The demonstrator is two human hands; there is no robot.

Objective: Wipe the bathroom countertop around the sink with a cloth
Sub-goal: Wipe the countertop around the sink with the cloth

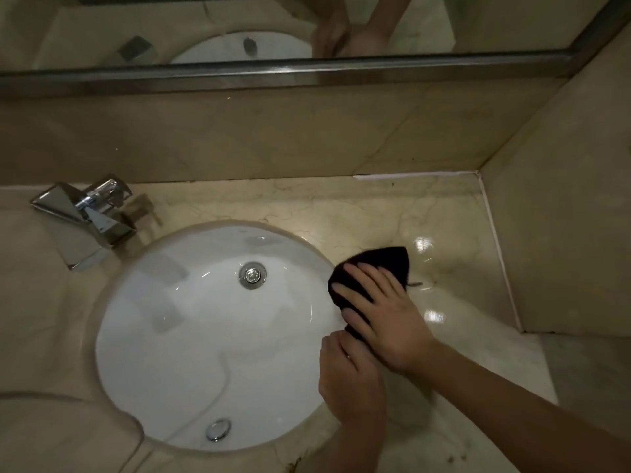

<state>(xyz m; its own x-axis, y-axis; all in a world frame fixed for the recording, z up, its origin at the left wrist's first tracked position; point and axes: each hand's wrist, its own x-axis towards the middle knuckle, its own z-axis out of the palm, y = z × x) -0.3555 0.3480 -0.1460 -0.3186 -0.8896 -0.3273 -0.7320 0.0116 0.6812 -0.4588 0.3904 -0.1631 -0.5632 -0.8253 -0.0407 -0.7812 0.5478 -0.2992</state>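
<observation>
1. Beige veined marble, polished and glossy, forms the single countertop (392, 213); two bright light reflections sit on it near the right wall.
2. One round white ceramic sink (177, 336) is set under the stone, smooth and shiny, with one chrome drain (252, 275) in the basin and one small chrome overflow fitting (218, 429) on its near wall.
3. One angular chrome faucet (85, 216) with flat mirror-like faces stands on the counter to the far left of the basin.
4. One dark cloth (386, 264), soft and bunched into a rough triangle, lies on the countertop at the sink's right rim, a loose thread trailing from its right side.
5. Two bare hands are in view. The right hand (386, 315) lies flat on the cloth with fingers spread, pressing it to the stone, not clenched around it.
6. The left hand (348, 373) sits just beside and below the right, at the basin's edge, fingers curled toward the cloth's near end; whether it actually pinches the fabric cannot be told.
7. One metal-framed mirror (170, 29) runs along the top above a marble backsplash (273, 131), showing both hands reflected.
</observation>
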